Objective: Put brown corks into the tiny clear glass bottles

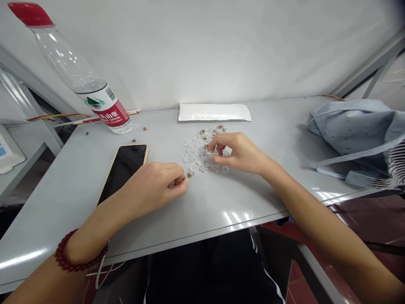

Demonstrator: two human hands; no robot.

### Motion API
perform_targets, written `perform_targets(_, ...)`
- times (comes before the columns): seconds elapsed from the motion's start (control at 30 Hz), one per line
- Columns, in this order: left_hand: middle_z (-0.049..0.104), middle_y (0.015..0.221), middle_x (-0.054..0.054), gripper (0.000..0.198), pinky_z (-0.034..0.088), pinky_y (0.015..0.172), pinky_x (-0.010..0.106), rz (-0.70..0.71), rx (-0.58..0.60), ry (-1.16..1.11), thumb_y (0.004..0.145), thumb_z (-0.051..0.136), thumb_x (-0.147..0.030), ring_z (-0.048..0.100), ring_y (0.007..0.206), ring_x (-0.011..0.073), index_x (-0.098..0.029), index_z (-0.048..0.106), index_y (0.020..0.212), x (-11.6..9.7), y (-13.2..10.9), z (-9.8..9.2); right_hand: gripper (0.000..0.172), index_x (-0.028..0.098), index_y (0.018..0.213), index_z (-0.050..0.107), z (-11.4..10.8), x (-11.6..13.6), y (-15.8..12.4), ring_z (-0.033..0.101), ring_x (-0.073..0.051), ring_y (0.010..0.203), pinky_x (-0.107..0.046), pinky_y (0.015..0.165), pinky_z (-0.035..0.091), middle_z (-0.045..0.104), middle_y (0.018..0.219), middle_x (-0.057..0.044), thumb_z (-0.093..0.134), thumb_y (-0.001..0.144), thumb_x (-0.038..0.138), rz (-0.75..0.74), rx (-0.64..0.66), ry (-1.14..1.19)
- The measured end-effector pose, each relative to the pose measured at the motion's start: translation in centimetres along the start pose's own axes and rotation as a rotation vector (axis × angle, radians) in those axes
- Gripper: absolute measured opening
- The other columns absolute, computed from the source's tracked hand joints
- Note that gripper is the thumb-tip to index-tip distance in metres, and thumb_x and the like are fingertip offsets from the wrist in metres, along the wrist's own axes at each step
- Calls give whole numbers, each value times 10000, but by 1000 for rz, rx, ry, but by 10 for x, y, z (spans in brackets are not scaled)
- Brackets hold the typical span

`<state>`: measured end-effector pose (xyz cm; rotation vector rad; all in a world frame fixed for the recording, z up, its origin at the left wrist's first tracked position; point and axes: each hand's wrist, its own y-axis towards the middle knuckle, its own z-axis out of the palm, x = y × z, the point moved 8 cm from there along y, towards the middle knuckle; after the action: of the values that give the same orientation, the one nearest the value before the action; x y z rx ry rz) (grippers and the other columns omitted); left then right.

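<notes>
Small clear plastic pieces (191,152) lie in a loose pile on the grey table, with several brown crumb-like bits (203,132) among them. My right hand (237,151) hangs over the pile's right side, thumb and forefinger pinched at what looks like one clear piece. To the left of the pile, my left hand (158,181) is closed in a pinch, with a small brown bit showing at its fingertips. Another brown bit (189,175) lies just beside those fingertips. The inside of the left hand's grip is mostly hidden.
A black-screened phone (126,162) lies partly under my left forearm. Behind it stands a red-capped water bottle (110,107). A flat white packet (215,112) rests near the wall. At the right is a pale blue cloth bag (354,131). The table's front edge (202,234) runs before me.
</notes>
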<state>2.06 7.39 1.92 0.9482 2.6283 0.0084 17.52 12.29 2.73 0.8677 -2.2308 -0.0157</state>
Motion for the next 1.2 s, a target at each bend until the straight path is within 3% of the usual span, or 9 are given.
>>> perform_targets(0.13, 446, 532, -52, 370, 268, 522, 279, 9, -19, 62, 919, 490, -319, 374, 470, 96, -202, 359, 594, 1, 1, 1, 40, 169, 817, 595, 2, -11, 2, 538, -154, 730, -300, 701, 410, 645, 813, -38, 564, 809, 144, 0, -22, -176)
perform_targets(0.23, 566, 641, -34, 269, 332, 555, 279, -1, -64, 76, 914, 565, -358, 465, 528, 116, -199, 500, 707, 2, 1, -2, 43, 172, 828, 586, 3, -13, 2, 534, -162, 748, -306, 708, 402, 640, 832, -45, 549, 819, 151, 9, -22, -218)
perform_targets(0.33, 643, 818, 26, 196, 401, 615, 303, -7, -86, 138, 904, 617, -368, 575, 734, 193, -172, 615, 915, 5, 2, -1, 56, 170, 827, 589, 4, -15, 2, 539, -168, 766, -307, 710, 403, 640, 834, -48, 540, 824, 142, 30, 7, -223)
perform_targets(0.47, 653, 984, 83, 207, 464, 756, 372, 32, -85, 138, 915, 616, -352, 556, 963, 270, -156, 643, 974, 6, 5, 10, 73, 162, 830, 611, 4, -21, 1, 553, -179, 781, -312, 706, 408, 649, 836, -59, 542, 829, 135, 71, 42, -230)
perform_targets(0.73, 615, 881, 52, 165, 461, 765, 358, 95, -99, 12, 957, 454, -173, 535, 887, 215, -167, 586, 857, 1, 6, 19, 158, 147, 991, 650, -3, -26, 5, 591, -206, 876, -354, 801, 459, 654, 1019, -112, 532, 886, 155, 66, -127, -213)
perform_targets(0.9, 615, 847, 52, 164, 457, 757, 375, 94, -39, 34, 949, 480, -213, 523, 876, 228, -176, 597, 839, -1, 5, 15, 197, 140, 1038, 661, 14, -22, 11, 572, -260, 1048, -416, 925, 450, 649, 1091, -144, 519, 901, 136, -24, -46, -230)
perform_targets(1.2, 666, 901, 71, 181, 474, 761, 385, 106, -112, 102, 971, 515, -279, 555, 895, 247, -155, 641, 933, -3, 3, 8, 282, 166, 1025, 692, 20, -21, 12, 530, -239, 949, -394, 889, 418, 665, 1035, -113, 451, 903, 84, -57, -45, -341)
